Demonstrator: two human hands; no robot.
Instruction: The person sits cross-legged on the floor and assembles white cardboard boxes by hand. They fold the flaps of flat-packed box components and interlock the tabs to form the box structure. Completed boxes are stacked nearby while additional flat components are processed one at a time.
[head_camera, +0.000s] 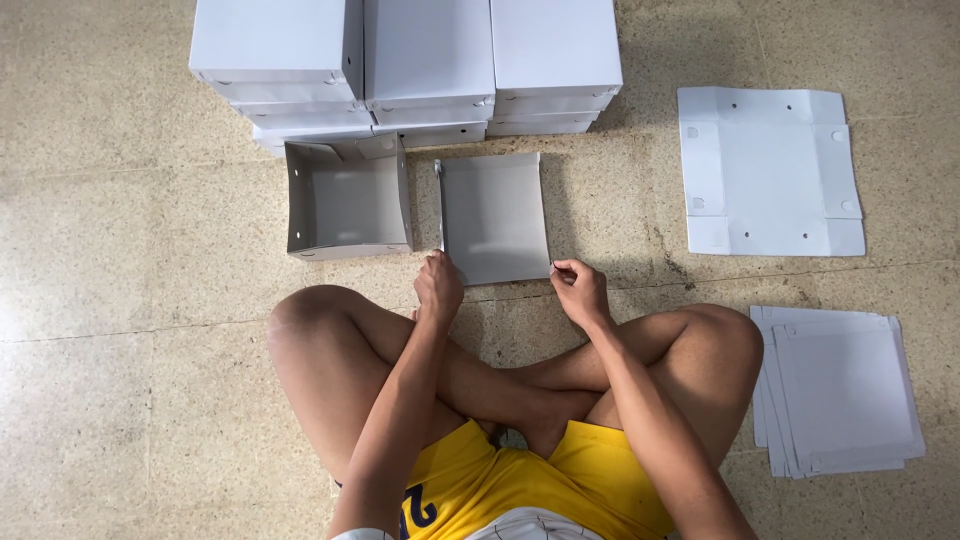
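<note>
Person sits cross-legged on a speckled stone floor (120, 300), bare knees spread wide, yellow shorts (500, 480) nearest the camera. Both forearms reach forward over the crossed ankles.

Left hand (438, 288): fingers curled in, gripping the near left corner of a partly folded white cardboard sheet (495, 215). Right hand (580, 290): thumb and fingertips pinching the near right corner of the same sheet. The sheet lies on the floor just ahead of the shins, its two side edges bent upward, near and far ends still flat, grey shadow across its middle.

Just left of it, almost touching: a formed open box (345, 200), walls upright, open side up, nothing visible inside. It sits close against the left hand's working space, little gap between the two pieces.

Right of the right knee, near the frame edge: a loose stack of flat blanks (840, 390), edges fanned unevenly. Farther on the same side, well apart from the hands: one flat unfolded blank (770, 170), creases and small punched holes showing, corners notched.

Farthest out, top of view: stacked closed white boxes (410, 60) in three columns, several layers high, set tight together. The open box stands right against their front; the held sheet's far edge lies near them.
</note>
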